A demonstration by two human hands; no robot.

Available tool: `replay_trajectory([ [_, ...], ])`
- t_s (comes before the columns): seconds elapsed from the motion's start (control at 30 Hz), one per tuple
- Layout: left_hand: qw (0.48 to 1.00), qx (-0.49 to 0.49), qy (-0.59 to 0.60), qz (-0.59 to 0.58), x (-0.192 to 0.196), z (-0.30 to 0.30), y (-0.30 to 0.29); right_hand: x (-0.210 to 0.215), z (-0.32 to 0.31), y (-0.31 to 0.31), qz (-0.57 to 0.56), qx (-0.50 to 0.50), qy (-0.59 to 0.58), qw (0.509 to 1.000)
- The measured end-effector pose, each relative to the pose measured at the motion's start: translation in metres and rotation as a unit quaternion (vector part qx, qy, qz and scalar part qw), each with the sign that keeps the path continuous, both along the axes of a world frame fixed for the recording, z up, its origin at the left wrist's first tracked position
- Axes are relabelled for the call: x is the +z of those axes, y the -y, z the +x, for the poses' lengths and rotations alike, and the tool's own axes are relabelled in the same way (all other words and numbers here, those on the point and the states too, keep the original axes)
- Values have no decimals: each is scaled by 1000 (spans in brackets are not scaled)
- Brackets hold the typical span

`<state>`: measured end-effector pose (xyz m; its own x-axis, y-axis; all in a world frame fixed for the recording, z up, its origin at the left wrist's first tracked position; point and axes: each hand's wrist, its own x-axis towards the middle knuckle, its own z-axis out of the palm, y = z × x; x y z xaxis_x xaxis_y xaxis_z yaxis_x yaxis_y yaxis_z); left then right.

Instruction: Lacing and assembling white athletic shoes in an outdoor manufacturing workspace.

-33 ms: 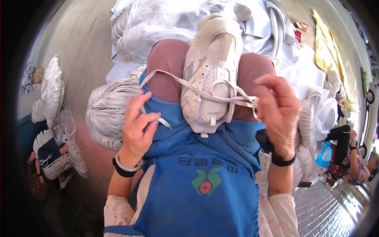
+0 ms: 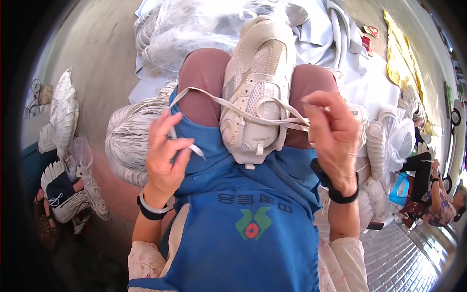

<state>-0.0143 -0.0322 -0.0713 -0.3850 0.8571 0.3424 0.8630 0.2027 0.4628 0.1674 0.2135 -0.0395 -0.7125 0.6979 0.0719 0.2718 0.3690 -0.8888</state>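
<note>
Between my knees rests a cream sneaker upper (image 2: 255, 92), toe pointing away from me and heel toward my blue apron (image 2: 248, 204). A flat off-white shoelace (image 2: 214, 99) is partly threaded at its eyelets; it arcs over my left knee and also loops across the upper. My left hand (image 2: 165, 160), left of the upper, pinches one end of the lace, whose tip sticks out past the thumb. Right of the upper, my right hand (image 2: 335, 141) has its fingers curled round the other stretch of lace; the fingertips are slightly blurred.
Beside my left knee lies a thick bundle of white laces (image 2: 136, 129). Clear plastic bags (image 2: 189, 34) of pale uppers lie ahead. Stacked uppers (image 2: 377, 146) stand on the right, where another person (image 2: 440, 199) sits. At the left, someone holds a dark upper (image 2: 61, 187).
My right hand has shifted slightly left toward the upper, and the small lace loop beside it no longer shows. My left hand has moved only slightly, still pinching the lace end.
</note>
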Motion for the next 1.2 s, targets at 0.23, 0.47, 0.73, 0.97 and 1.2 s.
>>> replay_trajectory([
  [0.23,904,-5,410,120,39,27,-35,0,-4,11,-5,51,69,996],
  [0.47,989,-90,87,-83,33,45,-65,11,10,6,30,116,110,987],
  [0.73,993,-92,-26,-64,14,45,-63,-3,1,31,174,149,143,963],
  [0.97,997,-69,7,-28,-11,44,-48,-9,1,35,149,136,73,977],
  [1.2,994,-77,80,19,-24,43,-45,-11,0,38,152,150,130,968],
])
